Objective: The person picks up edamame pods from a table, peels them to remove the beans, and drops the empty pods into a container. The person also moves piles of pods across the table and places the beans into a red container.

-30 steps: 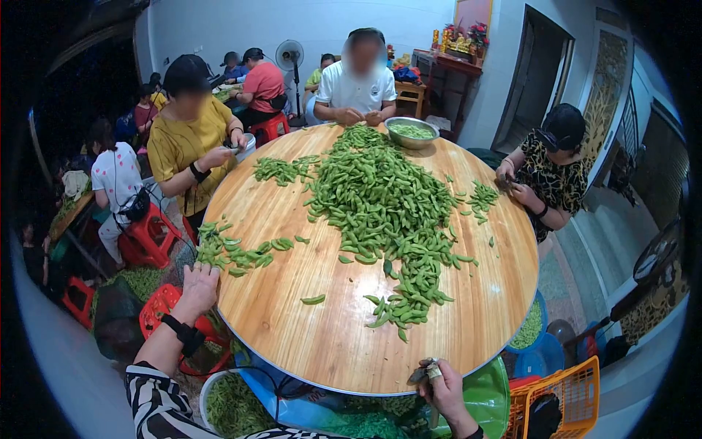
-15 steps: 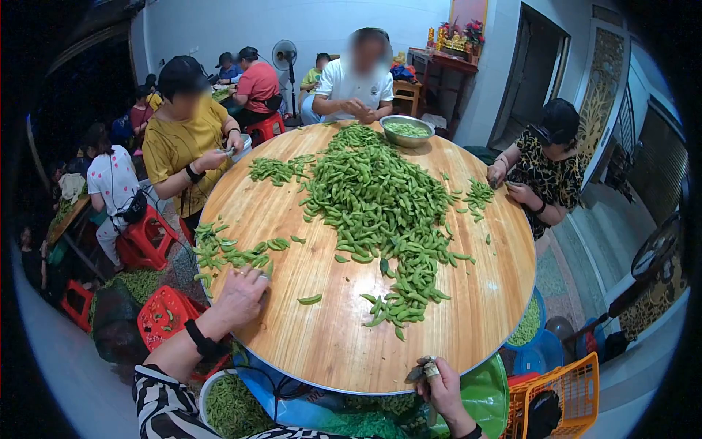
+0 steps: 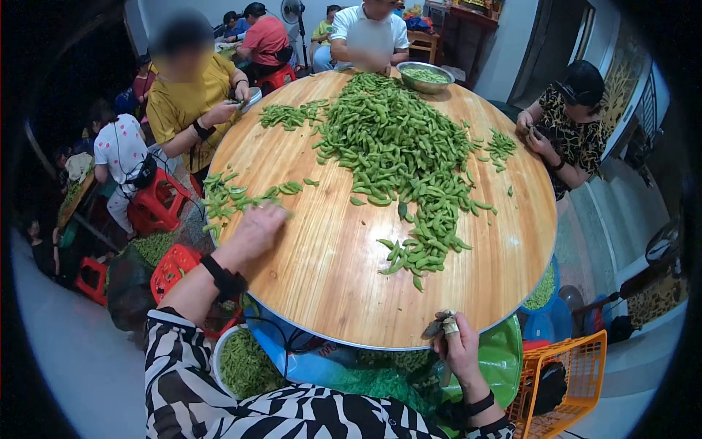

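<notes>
Your left hand (image 3: 256, 228) lay knuckles up on the small scatter of green pods (image 3: 238, 197) at the left edge of the round wooden table (image 3: 329, 271), fingers curled down onto the wood; whether they had closed on a pod could not be told. Your right hand (image 3: 455, 345) sat at the near rim of the table, fingers pinched together on a small tool (image 3: 439, 325) with a wrapped fingertip beside it. The main heap of pods (image 3: 398, 146) ran from the far side down the middle of the table, tapering to a loose cluster near your right hand, well apart from your left. A metal bowl (image 3: 425, 77) of shelled beans stood at the far edge. Below the near rim sat a green basin (image 3: 504, 358), a white bucket of pods (image 3: 241, 362) and an orange basket (image 3: 578, 380). Other people, one in a yellow shirt (image 3: 183, 110) and one in a patterned top (image 3: 574, 124), worked around the table.
</notes>
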Demonstrator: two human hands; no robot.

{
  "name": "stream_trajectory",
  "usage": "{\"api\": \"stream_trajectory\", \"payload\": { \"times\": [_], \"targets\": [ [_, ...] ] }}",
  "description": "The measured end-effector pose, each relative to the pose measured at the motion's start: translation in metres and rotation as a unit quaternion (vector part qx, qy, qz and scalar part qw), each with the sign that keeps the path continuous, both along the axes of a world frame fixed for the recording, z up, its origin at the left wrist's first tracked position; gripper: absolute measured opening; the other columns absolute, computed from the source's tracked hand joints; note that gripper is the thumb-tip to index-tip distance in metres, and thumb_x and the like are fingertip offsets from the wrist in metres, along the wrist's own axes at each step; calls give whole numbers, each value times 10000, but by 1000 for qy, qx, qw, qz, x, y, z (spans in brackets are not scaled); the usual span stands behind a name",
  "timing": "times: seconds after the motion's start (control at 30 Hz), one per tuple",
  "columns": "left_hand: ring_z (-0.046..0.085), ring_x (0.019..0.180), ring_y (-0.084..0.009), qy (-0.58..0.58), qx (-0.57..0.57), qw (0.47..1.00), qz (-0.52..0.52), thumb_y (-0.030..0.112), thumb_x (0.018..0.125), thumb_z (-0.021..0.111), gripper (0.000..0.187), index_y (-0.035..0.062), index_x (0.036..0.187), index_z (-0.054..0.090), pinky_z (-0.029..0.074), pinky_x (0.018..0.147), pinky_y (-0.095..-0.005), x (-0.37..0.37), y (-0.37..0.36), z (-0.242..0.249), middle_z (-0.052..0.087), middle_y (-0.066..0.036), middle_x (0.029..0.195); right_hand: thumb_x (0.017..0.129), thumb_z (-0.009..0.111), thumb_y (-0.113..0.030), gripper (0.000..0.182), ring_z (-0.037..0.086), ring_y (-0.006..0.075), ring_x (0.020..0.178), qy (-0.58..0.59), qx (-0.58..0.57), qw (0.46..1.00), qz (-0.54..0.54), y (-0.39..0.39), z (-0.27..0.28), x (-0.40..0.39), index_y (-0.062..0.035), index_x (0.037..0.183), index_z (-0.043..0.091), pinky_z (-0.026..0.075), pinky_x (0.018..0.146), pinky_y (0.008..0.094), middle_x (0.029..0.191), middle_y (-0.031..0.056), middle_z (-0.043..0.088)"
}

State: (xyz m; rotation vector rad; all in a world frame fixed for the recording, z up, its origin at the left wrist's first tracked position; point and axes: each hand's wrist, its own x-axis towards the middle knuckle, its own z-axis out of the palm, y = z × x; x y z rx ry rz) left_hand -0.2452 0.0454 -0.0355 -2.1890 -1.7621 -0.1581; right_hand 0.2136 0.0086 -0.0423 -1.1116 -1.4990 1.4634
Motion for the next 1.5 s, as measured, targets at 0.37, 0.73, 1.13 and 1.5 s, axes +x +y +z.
{"api": "stream_trajectory", "payload": {
  "times": [0.37, 0.73, 1.13, 1.5],
  "targets": [
    [605, 852, -360, -218, -104, 970, 39, 246, 827, 624, 260, 48, 990, 577, 459, 748, -450, 36, 84, 44, 634, -175, 890, 998, 383, -220, 286, 439, 53, 432, 11, 16, 1000, 2, 2, -5, -1, 0, 1095, 537, 341, 400, 181, 626, 38, 565],
    [456, 1116, -401, -284, -39, 957, 45, 437, 768, 657, 559, 98, 1187, 508, 407, 930, -461, 133, 191, -5, 488, -224, 1160, 997, 377, -228, 282, 448, 58, 415, -18, 10, 1000, -2, 3, -1, -1, -17, 1089, 540, 333, 387, 186, 578, 29, 546],
    [544, 984, -353, -472, -93, 874, -75, 258, 797, 642, 358, 73, 1097, 582, 418, 902, -432, 154, 110, 23, 607, -191, 1037, 996, 377, -220, 271, 433, 56, 418, 1, 18, 1000, 4, 3, -4, 0, -22, 1091, 536, 312, 384, 186, 587, 23, 535],
    [606, 935, -356, -55, -134, 960, 239, 90, 777, 562, 189, 57, 956, 613, 458, 819, -478, 34, 100, 28, 644, -133, 953, 978, 378, -165, 234, 459, 59, 457, 17, 1, 1000, 14, 7, -6, 1, -19, 1075, 533, 352, 405, 206, 637, 34, 559]
  ]
}}
